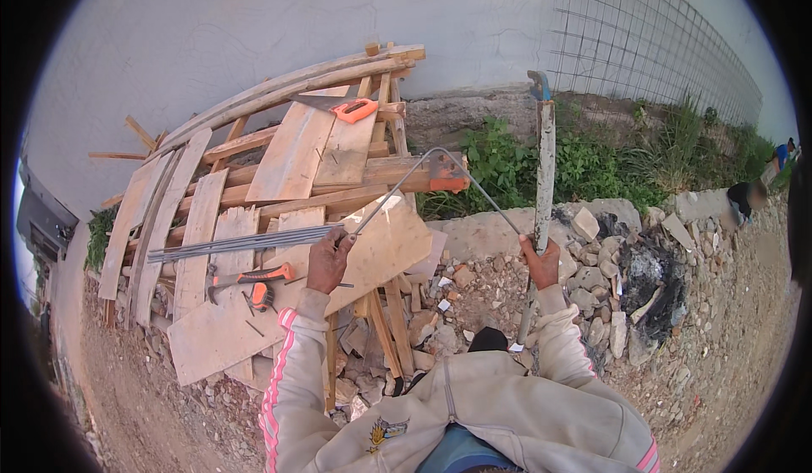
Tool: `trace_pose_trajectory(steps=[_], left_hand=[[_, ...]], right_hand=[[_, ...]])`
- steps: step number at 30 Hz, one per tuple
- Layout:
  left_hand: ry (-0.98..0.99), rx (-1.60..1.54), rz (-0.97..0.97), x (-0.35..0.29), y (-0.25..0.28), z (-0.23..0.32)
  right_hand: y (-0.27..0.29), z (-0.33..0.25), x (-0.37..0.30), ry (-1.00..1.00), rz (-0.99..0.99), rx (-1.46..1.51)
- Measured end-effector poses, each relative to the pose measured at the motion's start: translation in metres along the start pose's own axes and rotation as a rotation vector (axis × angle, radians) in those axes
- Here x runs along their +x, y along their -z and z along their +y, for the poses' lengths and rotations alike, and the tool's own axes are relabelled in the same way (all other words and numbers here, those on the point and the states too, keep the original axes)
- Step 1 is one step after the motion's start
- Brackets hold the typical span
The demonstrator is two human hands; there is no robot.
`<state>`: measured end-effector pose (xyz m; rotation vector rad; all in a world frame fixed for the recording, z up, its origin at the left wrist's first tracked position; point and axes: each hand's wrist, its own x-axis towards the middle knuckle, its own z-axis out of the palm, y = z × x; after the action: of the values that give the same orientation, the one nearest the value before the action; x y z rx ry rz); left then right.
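Rod (437,149), thin grey metal, likely steel, is up in front of me between both hands, bent to an inverted V; apex overlaps a beam end (448,184) in my view, can't tell if touching. Left hand (328,257) pinches the left leg low down, fingers curled; right hand (541,263) is closed round the bottom of the right leg. I'd expect it light but stiff, a bit springy, not fragile, maybe sharp at the tips. Best hold: low on each leg, for control. Can't make out: both rod tips, behind fingers; whether left hand touches the rod bundle (245,243) on the plank worktop (385,240); whether right hand touches the pole (544,160) behind it.
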<state>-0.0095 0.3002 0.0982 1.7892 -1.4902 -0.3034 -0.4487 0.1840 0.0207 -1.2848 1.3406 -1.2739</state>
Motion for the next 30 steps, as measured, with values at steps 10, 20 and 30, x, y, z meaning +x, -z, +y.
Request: trace_pose_trajectory(steps=[10,20,30], left_hand=[[0.194,0.392,0.045,-0.022,-0.097,0.048],[0.355,0.429,0.04,-0.023,-0.14,0.089],[0.35,0.518,0.035,-0.015,-0.134,0.07]], right_hand=[[0.022,-0.002,0.176,0.362,-0.147,-0.721],[0.007,-0.022,0.266,0.311,-0.409,-0.857],[0.01,-0.015,0.246,0.234,-0.42,-0.798]])
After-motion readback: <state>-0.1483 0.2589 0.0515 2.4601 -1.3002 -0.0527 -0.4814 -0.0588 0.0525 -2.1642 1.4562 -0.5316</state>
